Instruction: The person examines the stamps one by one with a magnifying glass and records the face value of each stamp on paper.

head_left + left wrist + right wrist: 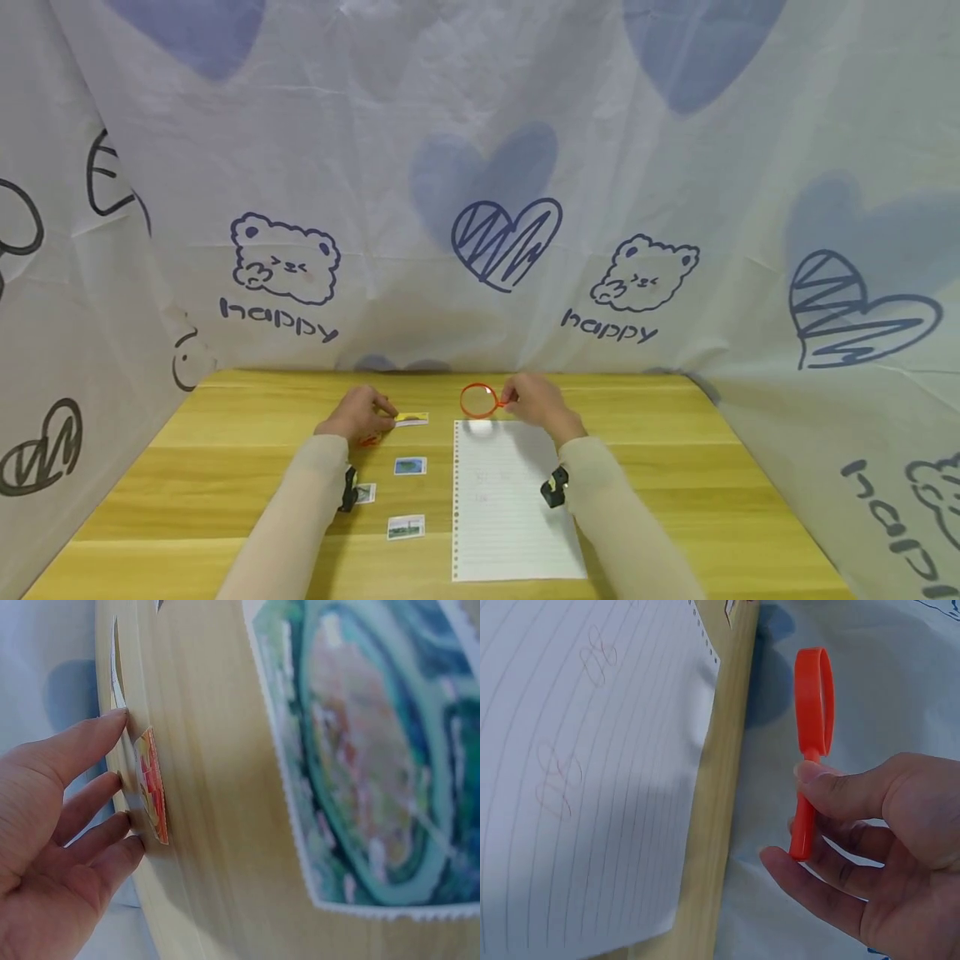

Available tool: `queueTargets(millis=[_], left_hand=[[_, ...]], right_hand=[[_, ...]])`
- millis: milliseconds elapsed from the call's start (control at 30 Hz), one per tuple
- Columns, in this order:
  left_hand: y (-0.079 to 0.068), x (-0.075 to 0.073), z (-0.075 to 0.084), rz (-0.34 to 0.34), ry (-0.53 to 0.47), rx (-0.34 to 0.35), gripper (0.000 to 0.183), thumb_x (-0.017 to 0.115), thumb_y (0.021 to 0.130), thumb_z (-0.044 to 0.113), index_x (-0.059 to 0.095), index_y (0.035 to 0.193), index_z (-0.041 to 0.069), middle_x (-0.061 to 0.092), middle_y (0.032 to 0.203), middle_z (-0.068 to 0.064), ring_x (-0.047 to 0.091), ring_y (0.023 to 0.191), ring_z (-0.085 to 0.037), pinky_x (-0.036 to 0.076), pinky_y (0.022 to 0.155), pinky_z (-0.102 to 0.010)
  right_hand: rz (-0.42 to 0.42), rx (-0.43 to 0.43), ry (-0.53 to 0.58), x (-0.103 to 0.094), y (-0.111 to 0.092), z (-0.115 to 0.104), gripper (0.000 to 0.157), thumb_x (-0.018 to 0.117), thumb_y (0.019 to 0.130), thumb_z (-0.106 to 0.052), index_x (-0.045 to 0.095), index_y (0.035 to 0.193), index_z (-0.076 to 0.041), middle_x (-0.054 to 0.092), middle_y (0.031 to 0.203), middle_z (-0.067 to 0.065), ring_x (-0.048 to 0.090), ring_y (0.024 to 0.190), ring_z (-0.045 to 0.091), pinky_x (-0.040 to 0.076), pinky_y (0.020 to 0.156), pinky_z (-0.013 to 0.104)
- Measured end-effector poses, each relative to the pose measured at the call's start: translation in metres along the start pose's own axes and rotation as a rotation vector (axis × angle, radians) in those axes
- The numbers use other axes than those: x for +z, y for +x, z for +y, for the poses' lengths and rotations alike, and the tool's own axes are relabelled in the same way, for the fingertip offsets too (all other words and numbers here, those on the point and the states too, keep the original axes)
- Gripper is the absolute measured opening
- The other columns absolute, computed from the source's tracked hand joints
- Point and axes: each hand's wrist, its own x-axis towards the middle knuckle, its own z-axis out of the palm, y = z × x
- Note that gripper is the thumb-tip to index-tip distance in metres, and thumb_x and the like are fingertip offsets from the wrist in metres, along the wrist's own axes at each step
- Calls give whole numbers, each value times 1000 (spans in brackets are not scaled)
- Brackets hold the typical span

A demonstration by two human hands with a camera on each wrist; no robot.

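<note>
My right hand [536,400] holds an orange-red magnifying glass [478,401] by its handle, thumb against the fingers. In the right wrist view, the magnifying glass [814,701] appears nearly edge-on, lens end up. My left hand [363,414] reaches to the left end of a yellow postage stamp [412,418], its thumb tip at the stamp's edge. A gap shows between thumb and index finger in the left wrist view, where that stamp is a thin, slightly bent strip. Just below the left hand lies an orange-red stamp [154,787], mostly hidden in the head view.
A lined sheet [510,508] with faint looped handwriting lies right of the stamps. On the wooden table [675,467] are also a blue-green stamp [410,466], a greyish one [365,493] partly behind the left wrist, and a landscape one [406,527]. Printed cloth [405,275] hangs behind.
</note>
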Motion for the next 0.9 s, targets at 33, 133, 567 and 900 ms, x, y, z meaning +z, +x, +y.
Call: queueTargets(millis=[33,133,567,900], left_hand=[[0,0,0,-2,-2,-1,18,78,90,9,81,108,6,62,142,-24,55,133,-48,46,111,-60],[-1,2,-1,-6,-10,-4,18,78,91,9,81,108,6,62,143,-25,54,134,-48,45,112,-60],[-1,0,0,-7,-16,-24,17,78,91,9,81,108,7,62,143,-24,55,134,-47,45,111,-60],[-2,0,3,0,4,10,16,78,90,8,81,106,6,63,141,-25,55,133,-48,44,112,-62]], right_hand=[[1,-2,3,2,1,-2,5,80,87,-4,75,88,-7,73,86,4,62,80,17,56,79,36],[1,2,16,7,3,-6,5,79,87,-4,76,90,-6,74,88,4,63,81,17,56,81,36],[16,-48,7,23,19,-25,6,76,87,-1,75,86,-7,73,85,5,60,77,17,55,76,35],[36,-66,18,32,25,-37,7,75,89,-1,77,91,-7,75,89,6,64,81,17,56,77,34]])
